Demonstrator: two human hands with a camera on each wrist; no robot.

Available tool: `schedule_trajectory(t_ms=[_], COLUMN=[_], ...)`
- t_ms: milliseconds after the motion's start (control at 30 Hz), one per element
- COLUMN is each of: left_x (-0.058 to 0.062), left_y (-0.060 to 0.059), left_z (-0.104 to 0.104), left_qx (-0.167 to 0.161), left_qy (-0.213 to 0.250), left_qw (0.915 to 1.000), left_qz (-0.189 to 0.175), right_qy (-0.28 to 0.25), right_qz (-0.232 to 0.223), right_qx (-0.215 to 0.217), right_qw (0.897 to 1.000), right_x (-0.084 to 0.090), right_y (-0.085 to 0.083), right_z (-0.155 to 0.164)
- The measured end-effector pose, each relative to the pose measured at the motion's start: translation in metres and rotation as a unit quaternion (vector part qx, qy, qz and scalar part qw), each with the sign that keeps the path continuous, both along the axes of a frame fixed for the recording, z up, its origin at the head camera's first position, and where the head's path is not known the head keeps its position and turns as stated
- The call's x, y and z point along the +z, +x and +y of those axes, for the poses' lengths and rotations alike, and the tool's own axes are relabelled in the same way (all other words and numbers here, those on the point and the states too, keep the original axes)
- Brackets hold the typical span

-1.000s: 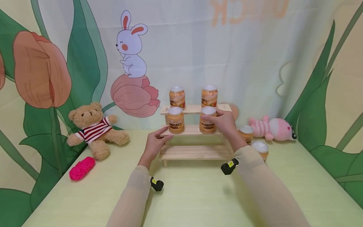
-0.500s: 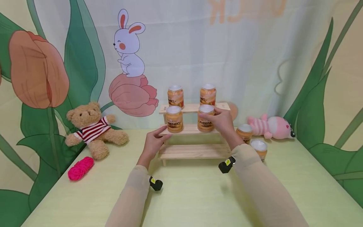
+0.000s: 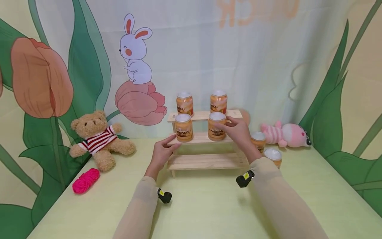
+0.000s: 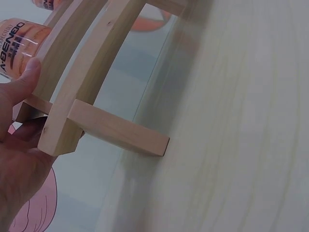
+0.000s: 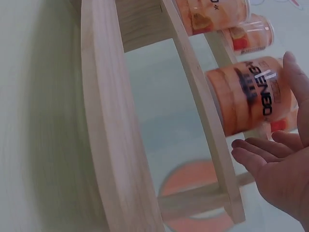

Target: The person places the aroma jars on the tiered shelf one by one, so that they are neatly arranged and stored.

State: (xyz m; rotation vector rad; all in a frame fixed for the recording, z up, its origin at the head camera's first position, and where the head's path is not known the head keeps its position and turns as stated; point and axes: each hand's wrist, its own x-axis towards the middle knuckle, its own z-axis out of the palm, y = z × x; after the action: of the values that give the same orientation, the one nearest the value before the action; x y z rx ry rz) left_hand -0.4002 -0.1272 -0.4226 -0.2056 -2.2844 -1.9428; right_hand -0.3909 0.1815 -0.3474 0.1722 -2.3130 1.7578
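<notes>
Left hand (image 3: 162, 153) pinching left end of 3-tier pale wooden step shelf (image 3: 206, 161) to steady it, w/ right hand (image 3: 238, 131) spread loose beside orange white-lidded can (image 3: 217, 126) on mid tier.

**Bare wood, glossy cans, soft plush**

The stepped shelf (image 3: 206, 136) is pale unfinished wood, matt with visible grain. The cans (image 3: 217, 126) carry glossy orange labels and silvery metal tops. The teddy bear (image 3: 98, 139) is fuzzy plush (striped knit shirt). The table (image 3: 209, 212) looks smooth and matt.
</notes>
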Motion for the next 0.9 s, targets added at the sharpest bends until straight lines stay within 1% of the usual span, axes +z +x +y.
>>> schedule_trajectory(t_ms=[100,200,300,367,433,500,633,767,900], left_x=[-0.001,-0.001,-0.001,-0.002,-0.003,-0.003,-0.003,-0.002,-0.002], left_y=[0.001,0.001,0.000,-0.001,-0.001,-0.001,0.000,0.000,0.000], left_z=[-0.001,-0.001,-0.001,-0.001,0.000,0.001,0.003,0.004,0.003], left_qx=[-0.001,-0.002,-0.003,-0.003,-0.001,0.002,0.000,0.000,0.003], left_qy=[0.002,0.003,0.001,0.001,0.000,0.001,0.005,0.008,0.010], left_qw=[1.0000,1.0000,1.0000,1.0000,1.0000,1.0000,1.0000,1.0000,0.9999], left_qz=[0.003,0.007,0.006,0.003,0.002,0.002,0.002,0.003,0.008], right_qy=[0.004,0.002,-0.024,-0.038,-0.040,-0.028,0.014,0.050,0.079], right_qz=[-0.001,-0.009,-0.016,-0.018,-0.017,-0.016,-0.002,0.022,0.030], right_qx=[0.003,-0.006,-0.005,0.006,0.021,0.036,0.064,0.071,0.067], right_qw=[1.000,1.000,1.000,0.999,0.999,0.999,0.998,0.996,0.994], right_x=[-0.002,-0.002,-0.005,-0.008,-0.010,-0.011,-0.009,-0.006,-0.004], right_y=[0.004,0.010,0.017,0.022,0.026,0.030,0.039,0.047,0.052], right_z=[0.010,0.017,0.026,0.033,0.040,0.047,0.061,0.075,0.091])
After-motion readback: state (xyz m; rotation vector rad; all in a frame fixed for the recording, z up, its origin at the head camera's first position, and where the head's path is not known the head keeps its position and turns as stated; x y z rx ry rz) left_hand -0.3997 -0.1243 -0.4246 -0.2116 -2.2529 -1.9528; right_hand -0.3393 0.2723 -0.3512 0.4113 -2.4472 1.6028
